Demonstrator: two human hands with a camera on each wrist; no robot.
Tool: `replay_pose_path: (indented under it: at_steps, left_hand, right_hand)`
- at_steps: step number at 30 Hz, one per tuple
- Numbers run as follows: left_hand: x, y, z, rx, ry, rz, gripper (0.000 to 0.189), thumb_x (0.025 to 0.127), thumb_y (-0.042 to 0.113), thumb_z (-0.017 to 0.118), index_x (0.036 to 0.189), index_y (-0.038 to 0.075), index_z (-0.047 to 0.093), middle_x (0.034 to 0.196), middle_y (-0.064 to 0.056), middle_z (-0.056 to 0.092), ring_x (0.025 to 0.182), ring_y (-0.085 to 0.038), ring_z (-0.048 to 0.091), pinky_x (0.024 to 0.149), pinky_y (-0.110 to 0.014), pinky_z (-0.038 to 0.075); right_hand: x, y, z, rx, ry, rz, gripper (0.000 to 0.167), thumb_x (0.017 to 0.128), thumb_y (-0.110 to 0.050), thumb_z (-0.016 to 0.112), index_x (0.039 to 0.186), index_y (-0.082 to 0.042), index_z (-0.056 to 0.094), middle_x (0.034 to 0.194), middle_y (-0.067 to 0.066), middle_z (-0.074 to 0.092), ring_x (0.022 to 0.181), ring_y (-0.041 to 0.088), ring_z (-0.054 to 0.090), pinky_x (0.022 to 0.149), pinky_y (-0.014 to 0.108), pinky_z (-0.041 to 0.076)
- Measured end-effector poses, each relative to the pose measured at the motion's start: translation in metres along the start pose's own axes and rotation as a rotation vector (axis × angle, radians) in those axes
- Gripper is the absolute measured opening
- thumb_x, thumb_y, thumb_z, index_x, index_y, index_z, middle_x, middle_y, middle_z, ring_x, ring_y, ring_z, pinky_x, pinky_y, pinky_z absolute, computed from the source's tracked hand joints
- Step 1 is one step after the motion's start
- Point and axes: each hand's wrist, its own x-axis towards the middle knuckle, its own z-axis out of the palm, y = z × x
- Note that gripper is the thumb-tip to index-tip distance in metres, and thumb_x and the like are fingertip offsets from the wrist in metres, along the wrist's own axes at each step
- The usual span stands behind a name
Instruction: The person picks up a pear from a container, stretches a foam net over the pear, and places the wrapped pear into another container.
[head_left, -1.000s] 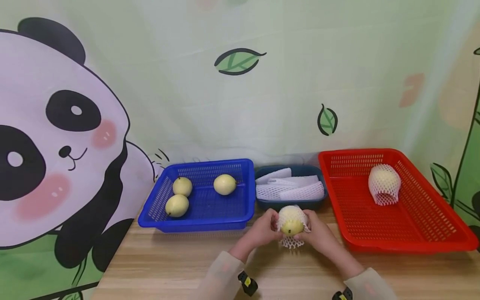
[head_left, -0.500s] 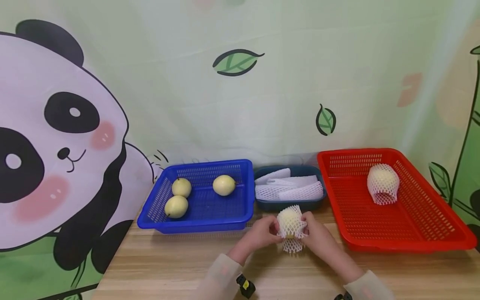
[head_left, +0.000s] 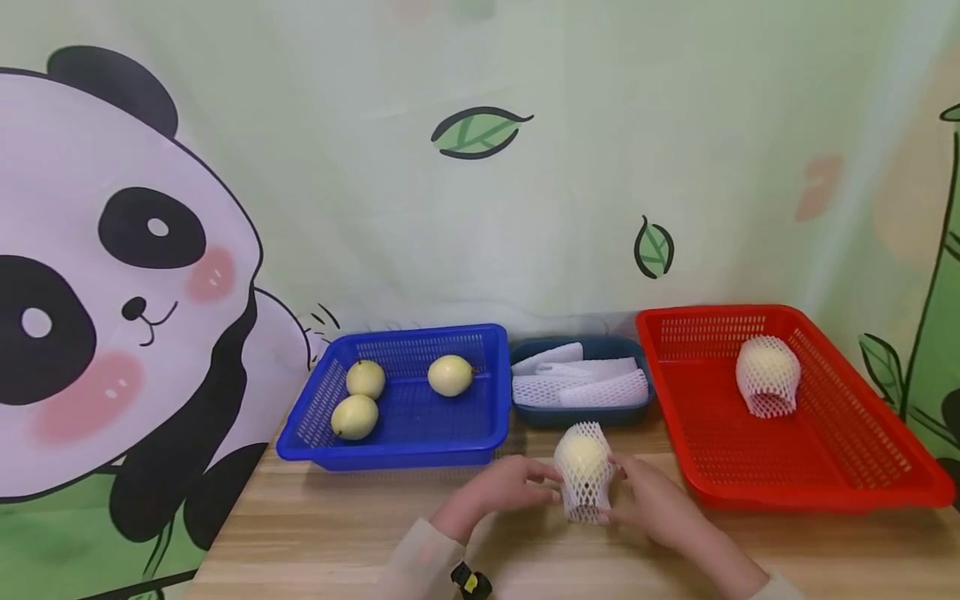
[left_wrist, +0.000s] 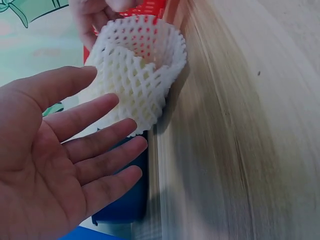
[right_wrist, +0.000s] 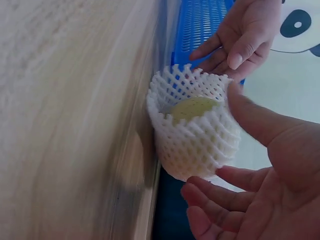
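A pear in a white foam net sleeve lies on the wooden table between my two hands, the sleeve's open end toward me. Through that opening in the right wrist view, the pear's yellow-green skin shows. My left hand is beside it, fingers spread and nearly straight, apart from the net in the left wrist view. On the other side my right hand has its thumb and loosely bent fingers at the net's side. Whether those fingertips touch it, I cannot tell.
A blue basket with 3 bare pears stands at the left. Behind the hands, a dark teal tray holds several flat foam nets. At the right, a red basket contains another netted pear.
Both hands were gripping the pear and pulling the net over it. Now the sleeve covers it, it rests lower toward me, and the hands have loosened, the left drawn away from it.
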Motion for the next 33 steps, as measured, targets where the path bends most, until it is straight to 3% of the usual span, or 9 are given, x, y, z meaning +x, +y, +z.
replay_pose_path:
  at_steps: [2, 6, 12, 14, 18, 23, 29, 33]
  left_hand:
    - [-0.002, 0.001, 0.0, -0.006, 0.002, 0.001, 0.031, 0.094, 0.026, 0.069, 0.12, 0.01, 0.076, 0.125, -0.008, 0.075, 0.11, -0.019, 0.07, 0.093, -0.024, 0.053]
    - [-0.004, 0.002, 0.0, -0.002, 0.018, -0.001, 0.031, 0.096, 0.028, 0.066, 0.12, 0.011, 0.076, 0.126, -0.008, 0.074, 0.112, -0.019, 0.07, 0.094, -0.025, 0.054]
    - [-0.006, 0.002, 0.001, -0.012, 0.052, 0.016, 0.029, 0.097, 0.025, 0.065, 0.12, 0.009, 0.075, 0.123, -0.011, 0.075, 0.113, -0.027, 0.071, 0.092, -0.027, 0.055]
    - [-0.007, 0.002, 0.0, -0.041, 0.077, 0.021, 0.027, 0.096, 0.019, 0.065, 0.117, 0.007, 0.075, 0.119, -0.013, 0.076, 0.109, -0.029, 0.072, 0.087, -0.026, 0.055]
    - [-0.013, 0.004, -0.003, -0.085, 0.148, 0.041, 0.024, 0.094, 0.012, 0.064, 0.113, 0.002, 0.075, 0.115, -0.014, 0.076, 0.103, -0.029, 0.072, 0.081, -0.024, 0.055]
    - [-0.023, 0.01, -0.008, -0.115, 0.219, 0.061, 0.022, 0.098, 0.016, 0.065, 0.111, 0.003, 0.075, 0.108, -0.013, 0.077, 0.097, -0.023, 0.072, 0.082, -0.024, 0.056]
    - [-0.037, 0.017, -0.011, -0.167, 0.257, 0.088, 0.021, 0.099, 0.016, 0.064, 0.111, 0.003, 0.074, 0.108, -0.012, 0.077, 0.096, -0.018, 0.07, 0.083, -0.023, 0.056]
    - [-0.043, 0.018, -0.014, -0.161, 0.268, 0.099, 0.021, 0.1, 0.016, 0.064, 0.112, 0.003, 0.074, 0.108, -0.01, 0.077, 0.098, -0.017, 0.07, 0.084, -0.023, 0.055]
  right_hand:
    - [-0.001, 0.0, -0.001, 0.025, -0.012, 0.023, 0.077, 0.079, -0.033, 0.088, 0.139, 0.004, 0.057, 0.123, 0.02, 0.071, 0.109, 0.033, 0.069, 0.096, 0.055, 0.055]
    - [-0.001, 0.0, -0.002, 0.065, -0.002, 0.057, 0.062, 0.092, -0.038, 0.075, 0.137, 0.003, 0.06, 0.118, 0.017, 0.073, 0.102, 0.028, 0.07, 0.091, 0.051, 0.057]
    - [-0.002, -0.002, -0.002, 0.098, 0.059, 0.043, 0.048, 0.096, -0.027, 0.071, 0.13, 0.005, 0.062, 0.115, 0.019, 0.074, 0.098, 0.028, 0.072, 0.088, 0.048, 0.059]
    - [0.0, -0.003, -0.002, 0.109, 0.063, 0.064, 0.051, 0.097, -0.028, 0.07, 0.133, 0.007, 0.058, 0.118, 0.023, 0.073, 0.102, 0.032, 0.073, 0.091, 0.05, 0.058]
    - [0.007, -0.005, -0.002, 0.096, 0.056, 0.129, 0.076, 0.097, -0.043, 0.068, 0.145, 0.009, 0.043, 0.132, 0.033, 0.064, 0.117, 0.046, 0.066, 0.099, 0.06, 0.053]
    - [0.018, -0.008, 0.001, 0.06, 0.043, 0.135, 0.1, 0.089, -0.058, 0.071, 0.155, 0.006, 0.03, 0.149, 0.037, 0.048, 0.129, 0.053, 0.056, 0.104, 0.066, 0.047]
    - [0.026, -0.017, 0.007, 0.101, 0.037, 0.062, 0.096, 0.086, -0.051, 0.078, 0.157, -0.003, 0.034, 0.155, 0.032, 0.043, 0.137, 0.051, 0.049, 0.109, 0.067, 0.044]
    - [0.031, -0.023, 0.013, 0.071, 0.032, 0.085, 0.09, 0.082, -0.048, 0.082, 0.155, -0.012, 0.042, 0.149, 0.033, 0.046, 0.121, 0.047, 0.059, 0.096, 0.066, 0.053]
